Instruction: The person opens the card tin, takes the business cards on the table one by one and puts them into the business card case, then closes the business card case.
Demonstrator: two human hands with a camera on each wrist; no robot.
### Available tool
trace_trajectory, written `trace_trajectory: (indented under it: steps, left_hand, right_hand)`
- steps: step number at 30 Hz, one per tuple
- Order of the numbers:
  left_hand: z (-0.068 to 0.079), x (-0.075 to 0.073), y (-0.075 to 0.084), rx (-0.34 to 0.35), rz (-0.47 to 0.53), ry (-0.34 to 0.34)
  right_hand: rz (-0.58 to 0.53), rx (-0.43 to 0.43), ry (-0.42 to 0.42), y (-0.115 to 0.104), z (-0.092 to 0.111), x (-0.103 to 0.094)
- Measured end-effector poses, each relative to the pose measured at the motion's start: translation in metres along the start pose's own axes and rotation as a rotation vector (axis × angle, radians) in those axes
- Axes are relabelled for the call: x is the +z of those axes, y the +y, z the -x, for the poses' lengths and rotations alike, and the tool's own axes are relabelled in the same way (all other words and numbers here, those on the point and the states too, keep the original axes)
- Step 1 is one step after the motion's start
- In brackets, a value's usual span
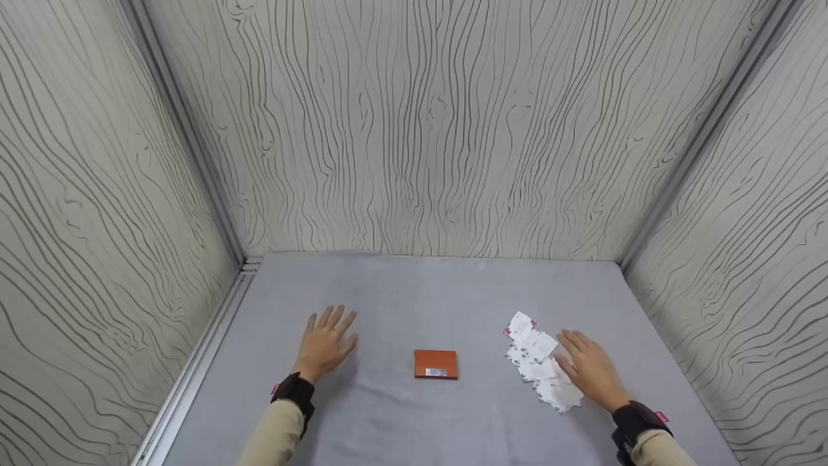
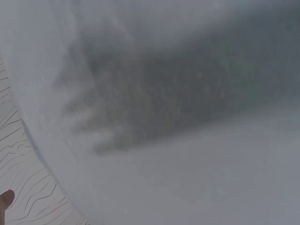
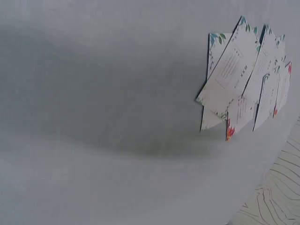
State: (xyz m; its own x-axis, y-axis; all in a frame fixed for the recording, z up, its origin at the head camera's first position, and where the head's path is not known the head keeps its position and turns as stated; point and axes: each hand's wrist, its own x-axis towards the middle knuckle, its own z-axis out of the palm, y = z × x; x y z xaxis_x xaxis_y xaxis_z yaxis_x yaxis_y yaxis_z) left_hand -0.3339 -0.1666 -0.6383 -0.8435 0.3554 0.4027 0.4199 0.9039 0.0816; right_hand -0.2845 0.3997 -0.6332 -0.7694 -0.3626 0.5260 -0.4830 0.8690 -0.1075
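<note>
Spread fingers mark my left hand (image 1: 325, 345), held palm down over the left part of the cloth with nothing in it. In the left wrist view its shadow falls on the cloth, and one fingertip (image 2: 6, 198) shows at the lower left edge. An orange box (image 1: 435, 364) with a small silvery label lies between the hands. To its right, white cards (image 1: 532, 343) with floral edges overlap in a slanting row, also seen as printed cards (image 3: 229, 77) in the right wrist view. Fairly straight-fingered, my right hand (image 1: 590, 369) hovers beside the cards; whether it touches them is unclear.
A grey cloth (image 1: 388, 298) covers the table. Wood-grain patterned panels (image 1: 414, 129) rise at the back and both sides. A metal rail (image 1: 194, 369) runs along the left edge of the table.
</note>
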Motion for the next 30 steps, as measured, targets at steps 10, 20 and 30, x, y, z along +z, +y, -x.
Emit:
trace_trajectory:
  steps: [10,20,30]
  left_hand:
    - [0.000,0.010,0.014,0.002,0.010,-0.033]
    - [-0.002,0.022,0.028,0.029,0.026,0.045]
    - [0.004,0.039,0.039,0.057,0.038,0.061]
  right_hand:
    - [-0.041,-0.047,0.039,-0.028,0.001,0.025]
    - [-0.077,-0.054,0.026,-0.057,-0.004,0.049]
    - [-0.098,-0.122,0.059,-0.087,-0.005,0.077]
